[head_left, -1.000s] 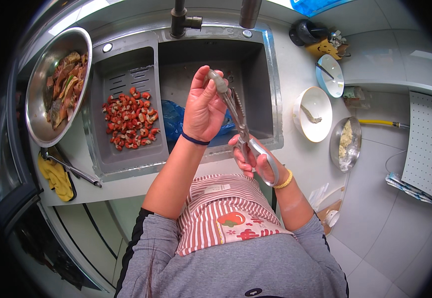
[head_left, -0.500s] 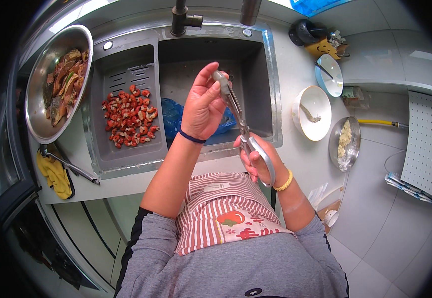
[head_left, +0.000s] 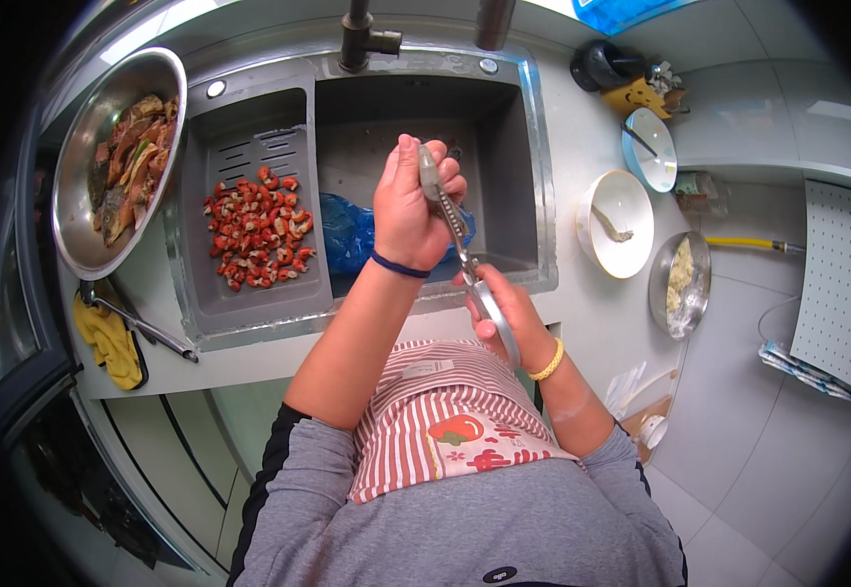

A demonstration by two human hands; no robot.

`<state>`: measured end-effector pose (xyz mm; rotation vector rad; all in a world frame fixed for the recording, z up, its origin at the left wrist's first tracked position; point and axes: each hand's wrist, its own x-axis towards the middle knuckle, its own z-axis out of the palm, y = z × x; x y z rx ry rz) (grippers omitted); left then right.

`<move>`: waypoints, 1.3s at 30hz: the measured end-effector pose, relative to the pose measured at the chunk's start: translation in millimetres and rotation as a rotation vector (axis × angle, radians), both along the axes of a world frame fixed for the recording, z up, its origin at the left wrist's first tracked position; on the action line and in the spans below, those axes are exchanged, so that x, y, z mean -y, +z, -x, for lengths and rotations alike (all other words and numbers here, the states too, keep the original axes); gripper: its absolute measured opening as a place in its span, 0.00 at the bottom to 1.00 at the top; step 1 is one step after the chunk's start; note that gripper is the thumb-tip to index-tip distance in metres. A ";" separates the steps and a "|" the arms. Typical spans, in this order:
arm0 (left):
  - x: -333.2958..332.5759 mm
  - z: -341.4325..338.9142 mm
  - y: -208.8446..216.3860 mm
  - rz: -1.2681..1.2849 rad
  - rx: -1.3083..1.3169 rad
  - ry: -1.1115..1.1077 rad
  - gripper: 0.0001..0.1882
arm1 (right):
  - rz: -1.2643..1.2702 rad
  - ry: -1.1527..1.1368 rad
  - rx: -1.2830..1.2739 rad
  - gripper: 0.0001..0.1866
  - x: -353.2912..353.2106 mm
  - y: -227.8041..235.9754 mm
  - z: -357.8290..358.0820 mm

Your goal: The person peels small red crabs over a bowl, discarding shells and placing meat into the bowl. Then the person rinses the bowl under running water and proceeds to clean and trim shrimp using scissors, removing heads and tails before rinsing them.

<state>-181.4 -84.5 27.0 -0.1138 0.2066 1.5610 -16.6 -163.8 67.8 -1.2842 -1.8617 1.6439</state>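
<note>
Over the right basin, my left hand (head_left: 411,210) is closed around a grey raw shrimp (head_left: 429,172), which lies along the fingers. My right hand (head_left: 511,318) grips the silver handles of a pair of kitchen scissors (head_left: 458,227). Their toothed blades point up and away, with the tips against the shrimp in my left hand; how far apart the blades are I cannot tell. A similar shrimp (head_left: 613,229) rests in a white bowl (head_left: 623,191) on the counter to the right.
Many red-and-white crayfish tails (head_left: 257,230) fill part of the left basin (head_left: 240,308). A blue plastic bag (head_left: 347,230) lies in the right basin (head_left: 499,127), below the tap (head_left: 357,39). A steel bowl of meat pieces (head_left: 78,235) stands left, above yellow gloves (head_left: 108,342).
My left hand has turned and shifted slightly right and down, its fingers now wrapped behind the shrimp. The scissors have swung to a narrower profile, still in my right hand.
</note>
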 end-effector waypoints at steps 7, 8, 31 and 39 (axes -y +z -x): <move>2.5 -8.8 13.9 0.030 -0.329 0.197 0.12 | 0.298 -0.105 -0.072 0.37 0.7 -1.4 0.6; 2.4 -9.6 14.3 0.029 -0.368 0.218 0.12 | 0.283 -0.079 -0.045 0.39 0.3 0.5 0.0; 0.3 -5.9 -8.9 -0.183 -0.665 0.280 0.14 | 0.614 -0.114 -0.295 0.55 -1.3 30.0 4.9; 2.3 -7.1 -21.4 -0.268 -0.807 0.278 0.16 | 0.599 -0.098 -0.296 0.55 -5.9 33.0 2.7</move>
